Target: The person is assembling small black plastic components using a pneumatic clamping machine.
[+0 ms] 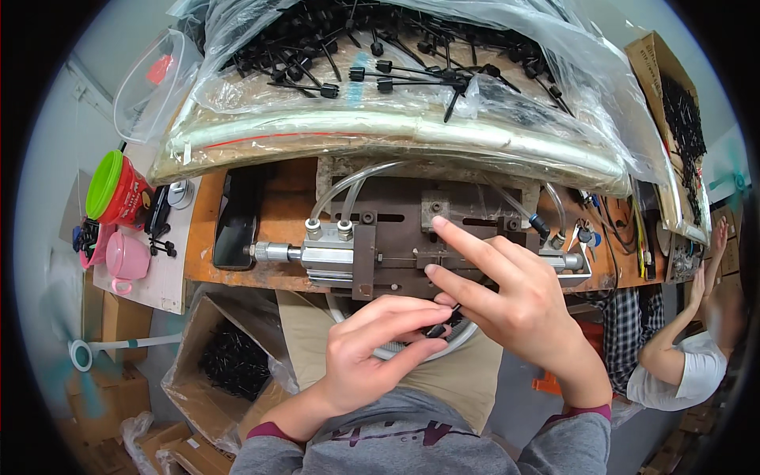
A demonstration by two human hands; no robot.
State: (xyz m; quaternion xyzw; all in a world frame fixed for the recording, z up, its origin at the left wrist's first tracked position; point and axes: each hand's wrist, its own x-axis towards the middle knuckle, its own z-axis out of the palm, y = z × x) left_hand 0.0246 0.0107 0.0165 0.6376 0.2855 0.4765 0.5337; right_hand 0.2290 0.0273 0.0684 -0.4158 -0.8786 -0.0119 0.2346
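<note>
My left hand [376,344] is closed, thumb and fingers pinching a small black plastic piece [435,330] just in front of the metal fixture [364,261]. Only part of that piece shows between the fingertips. Beside it, my right hand [514,297] has its fingers spread and reaching over the fixture. One fingertip is at the small upright block [435,207] and another lies lower, by the central slot. The lowest right fingertips come close to the black piece; whether they touch it is hidden.
Beyond the fixture, a plastic-lined box [396,131] holds many black stemmed parts. A dark phone-like slab [236,218] lies left, near a pink cup [127,257] and red tub [127,190]. Clear air hoses [336,186] arch above. A carton [190,356] stands below left; another person [681,360] sits right.
</note>
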